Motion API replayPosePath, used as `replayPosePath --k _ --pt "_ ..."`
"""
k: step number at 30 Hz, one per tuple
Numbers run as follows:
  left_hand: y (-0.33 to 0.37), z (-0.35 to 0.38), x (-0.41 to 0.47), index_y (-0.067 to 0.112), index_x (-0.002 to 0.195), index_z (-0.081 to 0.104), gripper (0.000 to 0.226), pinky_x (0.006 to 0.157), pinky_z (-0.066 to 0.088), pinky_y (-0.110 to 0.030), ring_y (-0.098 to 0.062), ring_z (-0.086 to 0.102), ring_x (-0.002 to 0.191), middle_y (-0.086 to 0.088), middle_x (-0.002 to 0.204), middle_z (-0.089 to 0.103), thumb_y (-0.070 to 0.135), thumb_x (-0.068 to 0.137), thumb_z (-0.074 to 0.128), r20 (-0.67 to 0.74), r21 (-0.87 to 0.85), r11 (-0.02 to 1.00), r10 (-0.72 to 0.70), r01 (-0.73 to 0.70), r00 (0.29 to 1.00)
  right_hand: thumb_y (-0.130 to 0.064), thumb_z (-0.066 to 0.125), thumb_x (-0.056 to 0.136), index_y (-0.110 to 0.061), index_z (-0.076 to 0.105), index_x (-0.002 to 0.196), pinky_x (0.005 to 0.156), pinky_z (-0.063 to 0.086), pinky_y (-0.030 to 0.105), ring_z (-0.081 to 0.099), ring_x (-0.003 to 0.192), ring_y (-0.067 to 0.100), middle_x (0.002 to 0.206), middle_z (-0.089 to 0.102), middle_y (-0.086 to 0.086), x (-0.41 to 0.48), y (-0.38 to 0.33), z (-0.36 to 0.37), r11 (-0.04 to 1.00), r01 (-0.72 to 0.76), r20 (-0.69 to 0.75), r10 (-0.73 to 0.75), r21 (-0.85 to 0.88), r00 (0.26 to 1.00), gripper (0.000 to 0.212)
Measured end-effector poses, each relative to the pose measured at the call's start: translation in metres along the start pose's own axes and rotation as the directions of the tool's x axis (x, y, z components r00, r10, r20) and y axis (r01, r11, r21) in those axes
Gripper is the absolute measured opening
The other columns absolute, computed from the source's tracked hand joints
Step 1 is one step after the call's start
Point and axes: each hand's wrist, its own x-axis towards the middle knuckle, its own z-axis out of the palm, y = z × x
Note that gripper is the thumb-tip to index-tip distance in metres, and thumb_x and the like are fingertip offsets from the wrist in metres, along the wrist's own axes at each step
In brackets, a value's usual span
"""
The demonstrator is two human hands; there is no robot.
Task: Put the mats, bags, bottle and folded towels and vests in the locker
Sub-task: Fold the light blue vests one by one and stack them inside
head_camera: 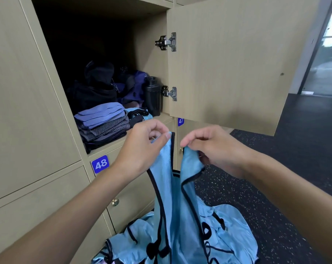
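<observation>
A light blue vest (172, 202) with black trim hangs in front of the lockers. My left hand (142, 147) pinches its left shoulder strap and my right hand (214, 147) pinches the right strap. The open locker (151, 14) holds a stack of folded towels (102, 122) at the front left, dark and purple bags (108, 84) behind them, a black bottle (152, 96) upright at the right wall, and a folded blue vest (138, 115) beside the towels. More blue vests (226, 225) lie crumpled on the floor below.
The locker door (228, 60) stands open to the right on two metal hinges. Closed lockers numbered 48 (100, 164) and 47 sit below. Dark speckled floor (275, 178) stretches to the right toward a doorway.
</observation>
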Motion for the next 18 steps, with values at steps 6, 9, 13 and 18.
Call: replayPosePath --k 6,9,13,18 --pt "0.000 -0.001 0.000 0.021 0.085 0.069 0.023 0.063 0.039 -0.015 0.000 0.053 0.062 0.015 0.071 0.062 0.004 0.097 0.058 0.047 0.057 0.998 0.033 -0.036 0.998 0.013 0.048 0.095 0.004 0.066 0.110 0.082 0.059 0.028 0.073 0.085 0.026 0.094 0.072 0.023 -0.004 -0.004 0.002 0.985 0.036 0.178 -0.066 0.167 0.982 0.025" --pt "0.003 -0.002 -0.001 0.021 0.088 0.074 0.027 0.078 0.050 -0.021 -0.009 0.067 0.083 0.003 0.087 0.073 0.003 0.097 0.057 0.090 0.031 0.999 0.011 -0.014 0.996 0.003 0.062 0.091 0.000 0.071 0.093 0.065 0.056 0.020 0.066 0.062 0.010 0.072 0.069 0.011 -0.003 -0.004 0.006 0.987 0.160 -0.012 -0.160 0.005 0.987 0.010" --pt "0.013 -0.002 -0.006 0.014 0.091 0.075 0.026 0.077 0.052 -0.016 -0.005 0.069 0.081 0.000 0.088 0.077 -0.001 0.098 0.055 0.181 -0.064 0.998 0.011 0.001 0.983 -0.019 0.076 0.083 -0.010 0.070 0.076 0.069 0.039 0.011 0.050 0.071 -0.002 0.090 0.058 -0.005 -0.001 -0.003 0.005 0.928 0.229 -0.124 -0.274 -0.294 0.954 0.013" --pt "0.017 -0.004 -0.007 0.015 0.095 0.069 0.016 0.083 0.054 -0.034 -0.015 0.069 0.080 -0.011 0.093 0.076 0.002 0.096 0.061 0.179 -0.199 0.977 -0.045 0.081 0.983 -0.013 0.076 0.083 -0.006 0.064 0.072 0.071 0.048 0.021 0.058 0.071 0.008 0.082 0.068 -0.004 -0.001 0.000 0.004 0.960 0.256 -0.036 -0.261 -0.118 0.965 0.018"
